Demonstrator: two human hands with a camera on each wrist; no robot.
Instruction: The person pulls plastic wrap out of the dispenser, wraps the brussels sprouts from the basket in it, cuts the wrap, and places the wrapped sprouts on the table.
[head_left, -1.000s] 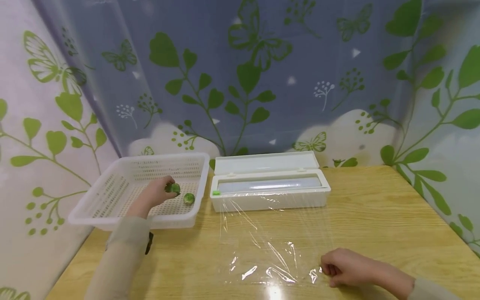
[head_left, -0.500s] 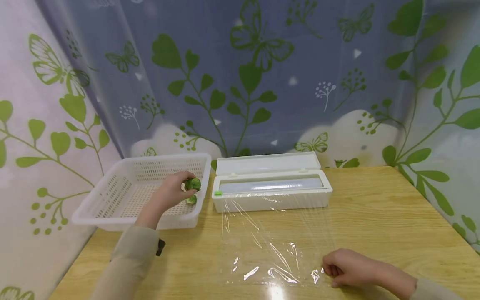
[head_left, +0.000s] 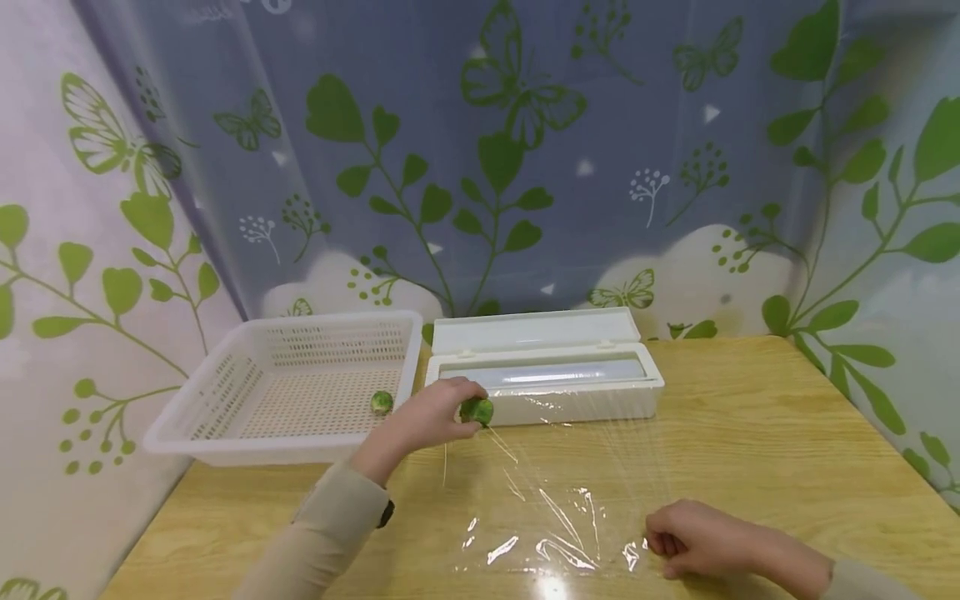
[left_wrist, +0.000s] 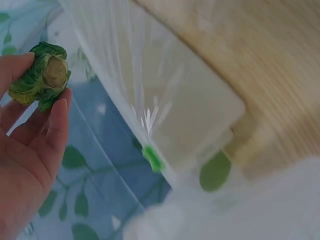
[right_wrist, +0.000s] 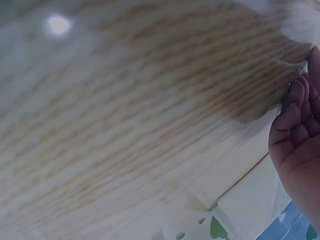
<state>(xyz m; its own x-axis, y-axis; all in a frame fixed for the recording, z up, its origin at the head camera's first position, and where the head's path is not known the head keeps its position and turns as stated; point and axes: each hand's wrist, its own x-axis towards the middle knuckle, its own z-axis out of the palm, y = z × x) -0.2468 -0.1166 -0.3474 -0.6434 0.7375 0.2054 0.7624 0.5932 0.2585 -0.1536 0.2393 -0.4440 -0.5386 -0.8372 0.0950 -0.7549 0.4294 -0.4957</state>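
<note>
My left hand point(head_left: 427, 414) pinches a Brussels sprout point(head_left: 477, 411) between thumb and fingertips, over the left end of the white cling film dispenser point(head_left: 577, 406). Its cut stem end shows in the left wrist view, where the hand point(left_wrist: 30, 155) is beside the dispenser's green slider point(left_wrist: 153, 158). A sheet of clear cling film point(head_left: 551, 508) stretches from the dispenser toward the front of the table. At its front right corner, my right hand point(head_left: 701, 537) has curled fingers and pinches the film's edge. In the right wrist view, that hand point(right_wrist: 300, 145) is partly cut off by the frame.
A white plastic basket point(head_left: 285, 451) stands on the left with another Brussels sprout point(head_left: 381, 402) inside. The dispenser's lid point(head_left: 532, 331) is raised, and the film roll point(head_left: 562, 372) shows. A patterned curtain point(head_left: 420, 125) hangs behind the wooden table point(head_left: 750, 417).
My left hand picked the Brussels sprout out of the basket and moved right with it, over the dispenser's left end. The right hand has stayed at the film's corner.
</note>
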